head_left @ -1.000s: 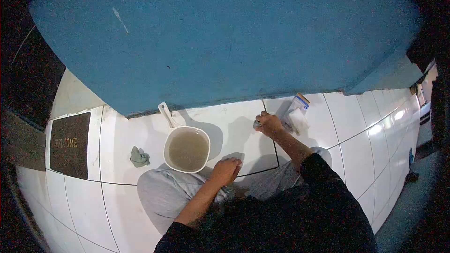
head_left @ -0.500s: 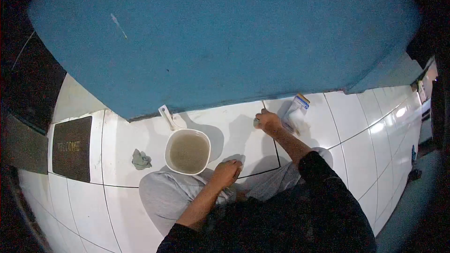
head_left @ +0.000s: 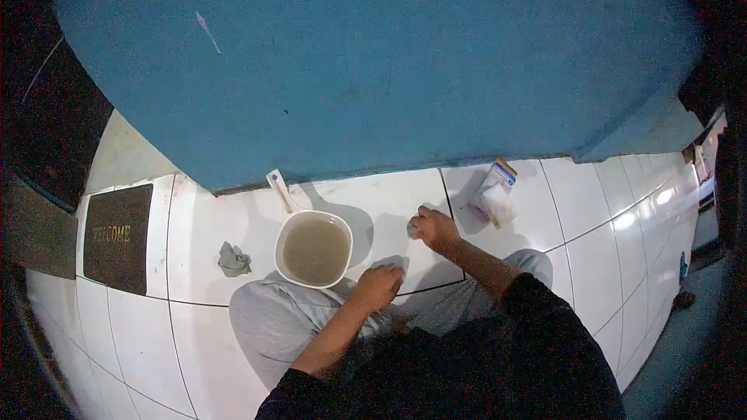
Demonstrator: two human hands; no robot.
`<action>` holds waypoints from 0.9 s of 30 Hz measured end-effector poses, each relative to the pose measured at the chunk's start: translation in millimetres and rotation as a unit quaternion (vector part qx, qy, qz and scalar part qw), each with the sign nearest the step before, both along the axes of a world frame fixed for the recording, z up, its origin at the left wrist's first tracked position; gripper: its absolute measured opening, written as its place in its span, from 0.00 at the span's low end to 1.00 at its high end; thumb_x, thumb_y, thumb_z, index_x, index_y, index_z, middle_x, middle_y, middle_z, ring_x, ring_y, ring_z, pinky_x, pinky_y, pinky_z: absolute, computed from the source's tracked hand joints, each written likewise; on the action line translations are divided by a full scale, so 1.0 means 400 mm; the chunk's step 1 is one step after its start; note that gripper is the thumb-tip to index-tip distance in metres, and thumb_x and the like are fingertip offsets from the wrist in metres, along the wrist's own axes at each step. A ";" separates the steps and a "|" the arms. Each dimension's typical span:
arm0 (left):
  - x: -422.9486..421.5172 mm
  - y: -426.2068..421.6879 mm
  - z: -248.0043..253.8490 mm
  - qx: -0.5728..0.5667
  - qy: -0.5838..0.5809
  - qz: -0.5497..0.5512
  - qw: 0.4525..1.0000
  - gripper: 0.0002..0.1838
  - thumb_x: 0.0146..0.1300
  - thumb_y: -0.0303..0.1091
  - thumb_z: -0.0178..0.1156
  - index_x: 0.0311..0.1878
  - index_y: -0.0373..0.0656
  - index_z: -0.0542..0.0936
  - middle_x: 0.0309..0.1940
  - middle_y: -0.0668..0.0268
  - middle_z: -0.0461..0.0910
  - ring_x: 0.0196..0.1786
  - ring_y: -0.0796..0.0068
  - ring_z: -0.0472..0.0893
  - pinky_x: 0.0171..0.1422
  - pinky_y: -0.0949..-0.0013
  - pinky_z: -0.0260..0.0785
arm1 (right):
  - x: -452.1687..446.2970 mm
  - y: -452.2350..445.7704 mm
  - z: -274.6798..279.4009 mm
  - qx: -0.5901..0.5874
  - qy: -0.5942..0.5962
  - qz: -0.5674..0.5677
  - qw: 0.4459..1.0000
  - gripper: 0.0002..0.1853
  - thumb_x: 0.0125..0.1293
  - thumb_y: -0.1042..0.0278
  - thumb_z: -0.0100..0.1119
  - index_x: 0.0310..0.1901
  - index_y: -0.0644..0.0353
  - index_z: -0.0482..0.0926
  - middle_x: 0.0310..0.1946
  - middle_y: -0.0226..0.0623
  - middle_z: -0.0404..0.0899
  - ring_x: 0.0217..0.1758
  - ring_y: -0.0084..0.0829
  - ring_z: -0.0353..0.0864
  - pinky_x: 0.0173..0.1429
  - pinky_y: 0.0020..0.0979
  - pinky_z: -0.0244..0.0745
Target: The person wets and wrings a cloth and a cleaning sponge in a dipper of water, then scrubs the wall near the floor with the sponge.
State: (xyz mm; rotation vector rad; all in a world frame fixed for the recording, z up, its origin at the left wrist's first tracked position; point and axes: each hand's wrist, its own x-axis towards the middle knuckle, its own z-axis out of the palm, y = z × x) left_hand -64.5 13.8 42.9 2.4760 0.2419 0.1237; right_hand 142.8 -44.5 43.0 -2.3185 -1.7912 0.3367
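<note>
My right hand (head_left: 434, 229) is over the white tiles with its fingers closed on a small pale grey-green piece, mostly covered by the fingertips. Close to my lap, my left hand (head_left: 379, 288) rests with curled fingers; whatever may be inside it is hidden. Left of that hand stands a white water dipper (head_left: 349, 253) filled with cloudy brownish water, its handle pointing toward the wall. A crumpled grey-green lump (head_left: 233, 259) lies on the floor farther left. Beyond my right hand is an opened, see-through packet (head_left: 496, 194) with a blue and yellow top and whitish contents.
A blue wall (head_left: 373, 70) rises directly in front of me from the white tiled floor (head_left: 204, 225). At the left lies a dark doormat (head_left: 117, 264) lettered WELCOME. My crossed legs in grey trousers (head_left: 272, 319) border the near side.
My right hand has moved left and slightly nearer to me, away from the packet, with the small piece in its fingers. My left hand has stayed nearly still.
</note>
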 end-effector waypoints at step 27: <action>-0.007 0.008 -0.012 0.012 -0.032 0.007 0.999 0.07 0.51 0.32 0.51 0.34 0.41 0.71 0.30 0.58 0.73 0.35 0.58 0.75 0.36 0.56 0.68 | -0.101 0.037 0.002 0.031 -0.050 -0.020 0.998 0.09 0.45 0.68 0.56 0.31 0.55 0.72 0.36 0.39 0.67 0.35 0.40 0.73 0.39 0.38 0.72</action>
